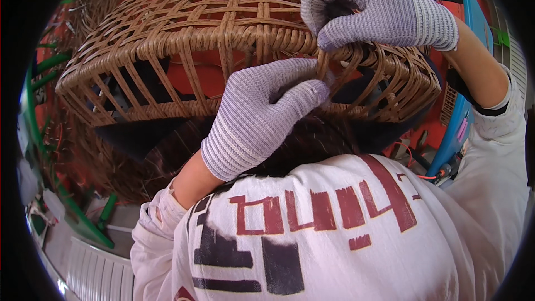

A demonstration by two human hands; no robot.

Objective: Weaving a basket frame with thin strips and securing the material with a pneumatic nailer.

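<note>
A large brown openwork wicker piece [167,50], basket-like in shape, lies in front of me with its wrapped rim and slanted side struts toward my body. My left hand [262,111], in a striped grey-white knit glove, is closed just under the rim. Its thumb and fingers pinch a wicker strand [322,67] that runs up to the rim. Above it, my right hand [368,11], gloved alike, is bent over the rim with thumb and fingertips pressed together at the same strand. The strand's tip is hidden by the right fingers.
Bundles of loose brown strands [89,5] hang and lie at the left and back. Beneath the wicker is a red surface [189,75]. A green metal frame [83,226] stands at the left, a blue frame [454,128] at the right. Dark cloth [134,134] lies under the near edge.
</note>
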